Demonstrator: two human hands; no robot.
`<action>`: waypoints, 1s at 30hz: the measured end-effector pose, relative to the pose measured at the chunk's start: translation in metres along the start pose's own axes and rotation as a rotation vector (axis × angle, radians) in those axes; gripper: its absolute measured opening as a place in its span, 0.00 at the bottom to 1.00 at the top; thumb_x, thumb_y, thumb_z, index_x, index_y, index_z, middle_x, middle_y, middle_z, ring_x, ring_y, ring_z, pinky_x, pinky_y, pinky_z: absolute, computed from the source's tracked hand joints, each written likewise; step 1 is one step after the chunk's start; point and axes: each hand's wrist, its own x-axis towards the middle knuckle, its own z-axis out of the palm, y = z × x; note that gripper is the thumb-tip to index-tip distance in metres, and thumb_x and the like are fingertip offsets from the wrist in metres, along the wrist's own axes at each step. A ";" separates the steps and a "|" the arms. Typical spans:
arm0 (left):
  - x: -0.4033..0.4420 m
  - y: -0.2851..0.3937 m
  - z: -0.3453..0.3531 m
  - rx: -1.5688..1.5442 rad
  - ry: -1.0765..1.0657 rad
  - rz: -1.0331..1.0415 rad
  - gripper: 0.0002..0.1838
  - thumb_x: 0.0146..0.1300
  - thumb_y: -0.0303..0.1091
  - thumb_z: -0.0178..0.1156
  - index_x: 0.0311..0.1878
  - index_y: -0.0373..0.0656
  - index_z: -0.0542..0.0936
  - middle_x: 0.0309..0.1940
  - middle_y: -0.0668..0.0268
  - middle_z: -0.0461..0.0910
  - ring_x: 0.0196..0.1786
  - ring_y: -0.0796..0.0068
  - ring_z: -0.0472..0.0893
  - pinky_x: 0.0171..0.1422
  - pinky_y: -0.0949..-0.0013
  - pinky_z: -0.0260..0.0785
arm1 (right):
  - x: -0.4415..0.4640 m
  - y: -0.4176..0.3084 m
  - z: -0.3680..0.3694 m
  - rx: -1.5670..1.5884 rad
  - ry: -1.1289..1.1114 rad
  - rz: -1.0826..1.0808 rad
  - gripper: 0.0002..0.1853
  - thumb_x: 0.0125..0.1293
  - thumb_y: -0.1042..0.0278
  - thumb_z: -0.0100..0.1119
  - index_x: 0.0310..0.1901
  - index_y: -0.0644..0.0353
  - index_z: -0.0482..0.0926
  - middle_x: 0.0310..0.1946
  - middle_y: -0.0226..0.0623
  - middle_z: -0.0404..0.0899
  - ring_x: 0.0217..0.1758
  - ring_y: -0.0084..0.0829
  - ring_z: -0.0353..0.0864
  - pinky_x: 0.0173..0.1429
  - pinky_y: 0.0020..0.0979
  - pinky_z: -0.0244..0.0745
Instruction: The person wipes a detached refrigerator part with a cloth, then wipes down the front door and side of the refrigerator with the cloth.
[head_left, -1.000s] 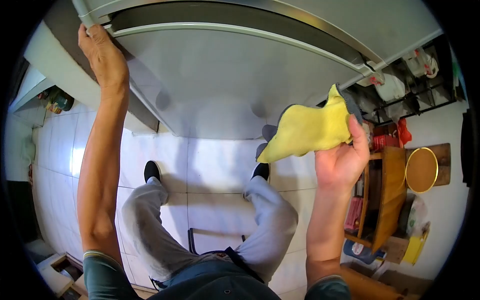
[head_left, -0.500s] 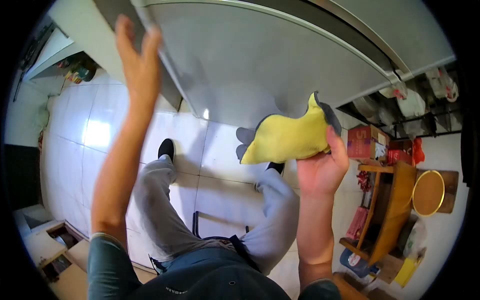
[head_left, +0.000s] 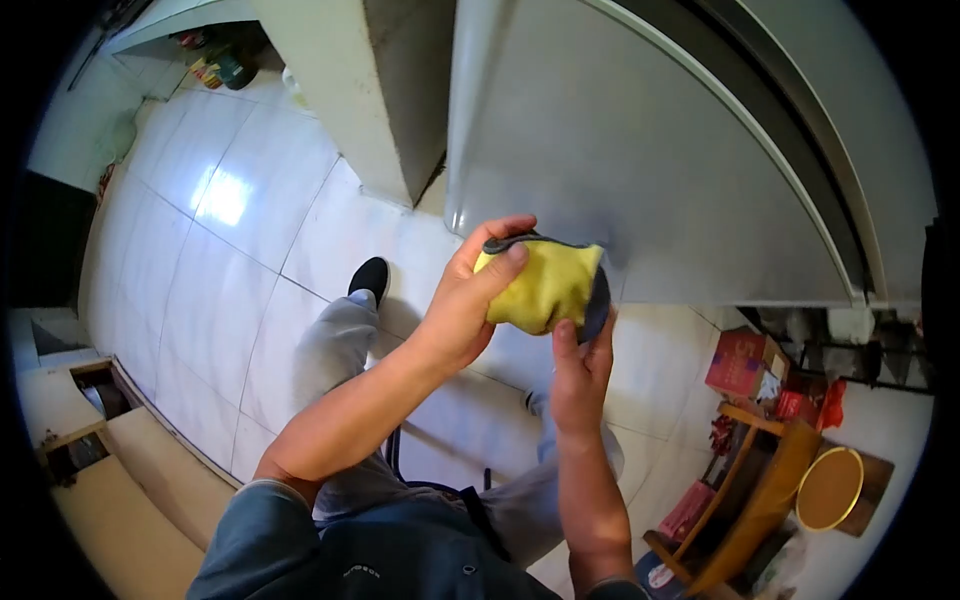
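Note:
A yellow cloth with dark grey edging (head_left: 545,285) is bunched up in front of my body, over the tiled floor. My left hand (head_left: 475,295) grips its left side, thumb on the yellow face and fingers behind. At its lower right corner, my right hand (head_left: 583,370) pinches the cloth where the grey side shows. Part of the cloth is folded under and hidden. Just beyond both hands stands the grey door of a fridge-like appliance (head_left: 640,170).
A wall end (head_left: 395,100) juts out left of the appliance. At the right are a red box (head_left: 745,365), a wooden chair-like frame (head_left: 750,500) and a round gold-rimmed board (head_left: 830,488). Light wooden cabinets (head_left: 130,480) stand at lower left. My shoe (head_left: 370,280) rests on the tiles.
My left hand has come down from the appliance's edge and taken hold of the cloth. The cloth is more bunched and further left. My view has turned toward the left.

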 end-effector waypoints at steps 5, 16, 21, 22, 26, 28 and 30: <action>0.007 0.011 -0.010 0.470 -0.059 0.342 0.27 0.67 0.43 0.57 0.64 0.37 0.67 0.57 0.56 0.74 0.60 0.65 0.75 0.67 0.63 0.64 | 0.015 -0.012 0.029 0.164 -0.161 0.026 0.32 0.69 0.65 0.61 0.69 0.68 0.59 0.62 0.39 0.69 0.64 0.27 0.67 0.69 0.31 0.61; 0.035 0.078 -0.019 0.688 -0.222 0.692 0.44 0.65 0.49 0.62 0.76 0.38 0.54 0.74 0.55 0.58 0.76 0.63 0.58 0.76 0.60 0.50 | 0.136 -0.059 0.059 -1.045 0.050 -1.037 0.34 0.58 0.63 0.69 0.65 0.63 0.69 0.67 0.53 0.64 0.71 0.55 0.65 0.69 0.61 0.61; 0.026 0.047 -0.051 0.522 0.110 0.444 0.35 0.61 0.30 0.62 0.72 0.39 0.63 0.68 0.58 0.66 0.68 0.66 0.68 0.71 0.62 0.60 | 0.165 -0.013 0.082 -1.262 0.100 -1.305 0.13 0.61 0.63 0.63 0.47 0.49 0.84 0.63 0.26 0.74 0.73 0.51 0.62 0.77 0.58 0.36; 0.025 0.048 -0.053 0.505 0.142 0.442 0.35 0.61 0.30 0.63 0.72 0.39 0.63 0.67 0.58 0.67 0.66 0.67 0.70 0.70 0.62 0.61 | 0.167 -0.008 0.080 -1.297 0.089 -1.369 0.08 0.60 0.63 0.63 0.41 0.43 0.85 0.58 0.20 0.78 0.71 0.50 0.66 0.76 0.59 0.42; 0.017 0.055 -0.063 0.665 0.076 0.411 0.35 0.60 0.32 0.63 0.71 0.40 0.65 0.65 0.59 0.70 0.64 0.67 0.72 0.69 0.62 0.63 | 0.149 0.003 0.052 -1.461 -0.151 -1.334 0.04 0.60 0.63 0.61 0.37 0.41 0.82 0.44 0.18 0.81 0.68 0.38 0.73 0.77 0.58 0.40; 0.017 0.053 -0.063 0.657 0.092 0.414 0.34 0.60 0.32 0.64 0.70 0.40 0.66 0.64 0.58 0.71 0.62 0.66 0.73 0.68 0.61 0.64 | 0.147 -0.029 0.049 -1.440 -0.117 -1.349 0.04 0.60 0.66 0.61 0.37 0.45 0.81 0.43 0.24 0.82 0.68 0.42 0.73 0.77 0.57 0.36; 0.015 0.050 -0.063 0.675 0.072 0.369 0.33 0.60 0.32 0.65 0.69 0.40 0.67 0.62 0.58 0.72 0.60 0.65 0.75 0.67 0.61 0.65 | 0.142 -0.069 0.065 -1.430 -0.062 -1.344 0.05 0.60 0.66 0.61 0.38 0.47 0.81 0.42 0.26 0.82 0.68 0.43 0.73 0.77 0.58 0.35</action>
